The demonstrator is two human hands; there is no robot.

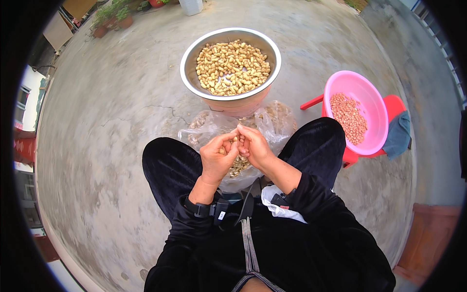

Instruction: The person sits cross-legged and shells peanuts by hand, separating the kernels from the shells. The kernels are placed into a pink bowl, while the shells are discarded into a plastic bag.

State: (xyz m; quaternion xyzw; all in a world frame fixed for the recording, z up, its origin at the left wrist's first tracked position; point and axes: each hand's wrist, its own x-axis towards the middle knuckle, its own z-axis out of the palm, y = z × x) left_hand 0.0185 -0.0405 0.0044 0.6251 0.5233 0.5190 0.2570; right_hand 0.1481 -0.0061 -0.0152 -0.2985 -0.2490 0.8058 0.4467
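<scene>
My left hand (216,153) and my right hand (257,146) meet at the fingertips between my knees. Unshelled peanuts (222,150) sit in the curled fingers of my left hand, and its thumb and index finger pinch a pale peanut (235,139). Small reddish pieces that look like peanut kernels (242,138) show in my cupped right hand, partly hidden by its fingers. Beneath both hands an open clear plastic bag (233,184) holds peanut shells (239,166). Beyond it, a steel basin (186,73) with a white-looking rim contains many unshelled peanuts (233,62).
To the right, a pink plastic basin (377,109) of shelled kernels (348,118) rests on a red plastic stool (396,104). A blue-grey cloth (398,135) hangs off the stool. Potted plants (113,18) and a white bucket (191,6) stand far back on the concrete floor (102,146).
</scene>
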